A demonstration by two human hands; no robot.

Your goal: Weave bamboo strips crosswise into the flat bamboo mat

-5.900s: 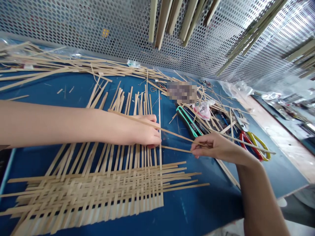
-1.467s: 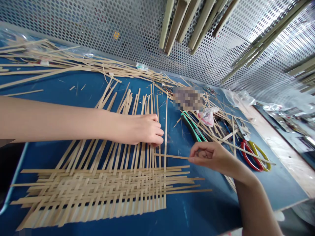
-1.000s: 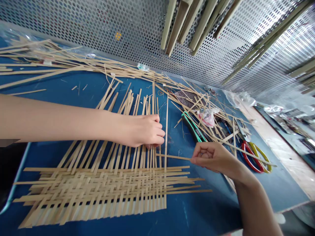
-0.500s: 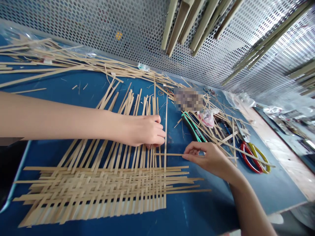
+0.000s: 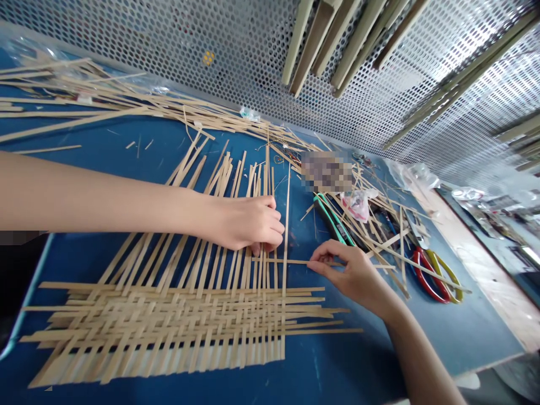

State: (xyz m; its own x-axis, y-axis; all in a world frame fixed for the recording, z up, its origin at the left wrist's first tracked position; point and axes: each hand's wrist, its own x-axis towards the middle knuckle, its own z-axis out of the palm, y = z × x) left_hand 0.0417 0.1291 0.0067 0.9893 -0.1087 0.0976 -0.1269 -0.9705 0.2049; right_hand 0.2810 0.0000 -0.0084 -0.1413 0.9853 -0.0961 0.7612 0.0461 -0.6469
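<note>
A partly woven mat of flat bamboo strips [image 5: 177,316] lies on the blue table, its upright strips fanning away from me. My left hand [image 5: 255,223] is closed over several upright strips near the mat's right side, fingertips curled down around them. Between the thumb and fingers of my right hand [image 5: 343,264] is a single thin crosswise strip [image 5: 296,261]. That strip's left part passes among the upright strips, beyond the woven band and just below my left hand. One long upright strip [image 5: 287,214] stands apart at the right edge, crossing the held strip.
Loose bamboo strips [image 5: 139,107] lie along the back by a perforated metal panel [image 5: 236,50]. To the right are a green-and-black handled tool [image 5: 333,222], red-and-yellow handled pliers [image 5: 436,275], a crumpled plastic bag [image 5: 358,203] and more strips.
My right hand has moved slightly left, and the crosswise strip reaches further left among the upright strips. My left hand stays on its strips. The camera view has shifted a little.
</note>
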